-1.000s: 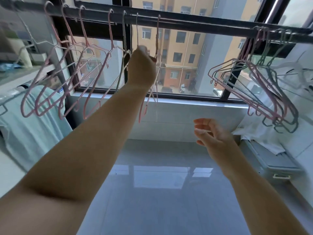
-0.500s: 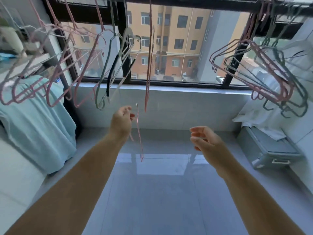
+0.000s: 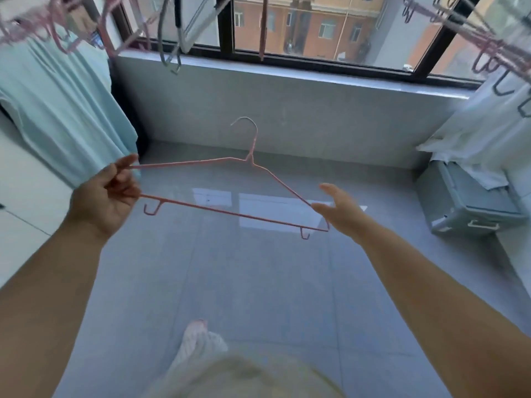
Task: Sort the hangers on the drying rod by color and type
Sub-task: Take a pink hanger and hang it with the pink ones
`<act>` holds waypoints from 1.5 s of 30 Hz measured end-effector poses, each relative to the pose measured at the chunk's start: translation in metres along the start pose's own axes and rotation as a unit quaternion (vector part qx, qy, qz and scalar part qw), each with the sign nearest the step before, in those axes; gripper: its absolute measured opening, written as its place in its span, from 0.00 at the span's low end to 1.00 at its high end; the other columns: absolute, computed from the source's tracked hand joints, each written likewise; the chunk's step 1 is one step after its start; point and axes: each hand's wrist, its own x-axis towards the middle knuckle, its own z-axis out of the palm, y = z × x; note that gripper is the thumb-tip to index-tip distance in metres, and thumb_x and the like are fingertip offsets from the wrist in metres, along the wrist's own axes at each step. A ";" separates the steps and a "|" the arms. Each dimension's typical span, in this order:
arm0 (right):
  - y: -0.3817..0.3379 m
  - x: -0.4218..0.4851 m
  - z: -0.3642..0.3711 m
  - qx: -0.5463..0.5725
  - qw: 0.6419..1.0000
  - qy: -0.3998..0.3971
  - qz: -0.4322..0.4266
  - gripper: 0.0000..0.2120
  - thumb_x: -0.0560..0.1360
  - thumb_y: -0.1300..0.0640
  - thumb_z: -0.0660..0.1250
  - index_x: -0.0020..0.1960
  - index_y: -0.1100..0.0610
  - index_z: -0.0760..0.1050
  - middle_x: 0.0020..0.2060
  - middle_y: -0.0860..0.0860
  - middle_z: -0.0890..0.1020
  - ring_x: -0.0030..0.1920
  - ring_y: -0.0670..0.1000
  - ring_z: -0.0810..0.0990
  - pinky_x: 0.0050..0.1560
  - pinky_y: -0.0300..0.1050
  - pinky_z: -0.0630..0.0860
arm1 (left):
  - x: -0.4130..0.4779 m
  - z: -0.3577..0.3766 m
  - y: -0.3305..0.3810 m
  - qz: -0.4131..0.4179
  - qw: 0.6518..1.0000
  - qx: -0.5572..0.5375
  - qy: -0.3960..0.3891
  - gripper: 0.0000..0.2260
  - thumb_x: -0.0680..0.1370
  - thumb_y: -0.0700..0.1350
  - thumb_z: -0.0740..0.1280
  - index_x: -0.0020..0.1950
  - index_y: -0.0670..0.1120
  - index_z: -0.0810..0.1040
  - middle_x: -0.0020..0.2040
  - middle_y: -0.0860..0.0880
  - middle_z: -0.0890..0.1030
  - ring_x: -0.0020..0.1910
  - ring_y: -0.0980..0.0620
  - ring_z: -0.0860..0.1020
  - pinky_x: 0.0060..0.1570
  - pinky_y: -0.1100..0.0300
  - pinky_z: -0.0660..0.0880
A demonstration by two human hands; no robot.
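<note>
A thin pink wire hanger (image 3: 230,212) is held flat at chest height over the floor, hook pointing away toward the window wall. My left hand (image 3: 107,196) grips its left end, fingers curled round the wire. My right hand (image 3: 340,209) is open with straight fingers, touching the hanger's right corner. Above, only the lower ends of hung hangers show: pink ones (image 3: 54,38) at top left, grey and black ones (image 3: 172,50) beside them, a single pink one (image 3: 263,33) in the middle, and a mixed pink and grey bunch (image 3: 494,56) at top right. The rod itself is out of view.
A pale blue garment (image 3: 57,104) hangs at the left. A grey lidded bin (image 3: 471,202) with white cloth (image 3: 494,130) over it stands at the right wall. The grey tiled floor (image 3: 258,282) lies below; my foot (image 3: 198,337) shows at the bottom.
My left hand took the pink hanger off the rod and lowered it, turning it flat. My right hand came in to its right corner. The view tilted down, so the rod left the frame.
</note>
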 end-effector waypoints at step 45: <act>-0.283 -0.104 -0.027 0.360 0.898 0.158 -0.196 0.09 0.76 0.65 0.52 0.53 0.59 0.68 0.24 0.46 0.71 0.24 0.42 0.69 0.27 0.36 0.71 | 0.000 0.080 0.026 -0.051 0.949 0.295 -0.100 0.08 0.80 0.44 0.57 0.51 0.46 0.76 0.49 0.49 0.79 0.51 0.49 0.75 0.59 0.53 0.69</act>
